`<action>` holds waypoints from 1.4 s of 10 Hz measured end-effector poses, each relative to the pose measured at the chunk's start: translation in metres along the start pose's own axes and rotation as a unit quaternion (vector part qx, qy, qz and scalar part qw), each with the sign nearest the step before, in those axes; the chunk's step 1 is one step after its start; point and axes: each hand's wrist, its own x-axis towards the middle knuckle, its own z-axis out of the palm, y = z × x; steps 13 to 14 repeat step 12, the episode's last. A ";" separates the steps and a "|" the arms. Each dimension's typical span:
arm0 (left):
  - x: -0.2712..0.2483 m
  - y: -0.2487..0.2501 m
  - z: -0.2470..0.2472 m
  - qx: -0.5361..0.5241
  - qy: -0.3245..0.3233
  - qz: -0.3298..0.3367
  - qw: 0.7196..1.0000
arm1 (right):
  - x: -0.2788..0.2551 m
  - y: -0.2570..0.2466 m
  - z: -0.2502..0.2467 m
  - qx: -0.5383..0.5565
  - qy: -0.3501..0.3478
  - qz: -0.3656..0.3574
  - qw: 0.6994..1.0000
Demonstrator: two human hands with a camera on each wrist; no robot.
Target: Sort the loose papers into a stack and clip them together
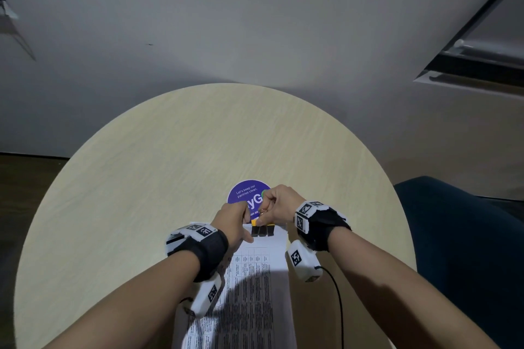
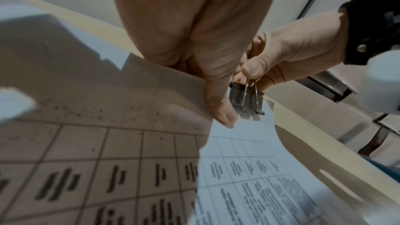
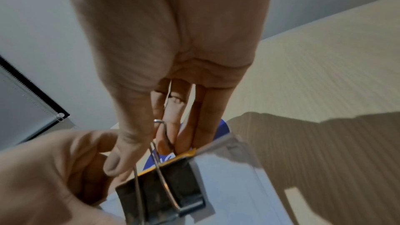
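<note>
A stack of printed papers lies on the round wooden table, running from the near edge toward the middle. A black binder clip with a yellow back sits over the stack's far edge. My left hand pinches the paper stack beside the clip, thumb on top and fingers hidden below. My right hand pinches the wire handles of the binder clip between thumb and fingers. The left wrist view shows the binder clip on the sheet's edge, with my right hand above it.
A round purple sticker lies on the table just beyond my hands. A dark blue chair stands at the right. A black cable hangs from my right wrist camera. A grey wall rises behind the table.
</note>
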 end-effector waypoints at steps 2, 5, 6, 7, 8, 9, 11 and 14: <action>-0.003 -0.007 -0.006 -0.005 -0.015 0.031 0.999 | 0.004 0.005 0.003 0.021 -0.036 0.031 0.999; -0.034 -0.049 -0.042 0.095 0.169 0.033 0.980 | -0.042 0.041 0.027 0.050 0.173 0.081 0.980; -0.064 -0.078 -0.049 0.076 0.131 -0.056 0.987 | -0.072 0.053 0.039 -0.029 0.161 0.190 0.968; -0.089 -0.086 -0.041 0.060 0.067 -0.129 0.988 | -0.093 0.047 0.058 -0.043 0.068 0.259 0.963; -0.105 -0.070 -0.036 0.037 0.052 -0.162 0.985 | -0.106 0.033 0.066 -0.028 0.067 0.246 0.967; -0.110 -0.057 -0.043 -0.058 0.063 -0.153 0.984 | -0.111 0.030 0.062 0.009 0.090 0.215 0.972; -0.122 -0.058 -0.041 -0.111 0.019 -0.129 0.985 | -0.127 0.022 0.069 0.132 0.085 0.186 0.970; -0.136 -0.061 -0.041 -0.043 0.027 -0.153 0.987 | -0.138 0.017 0.069 0.099 0.090 0.157 0.978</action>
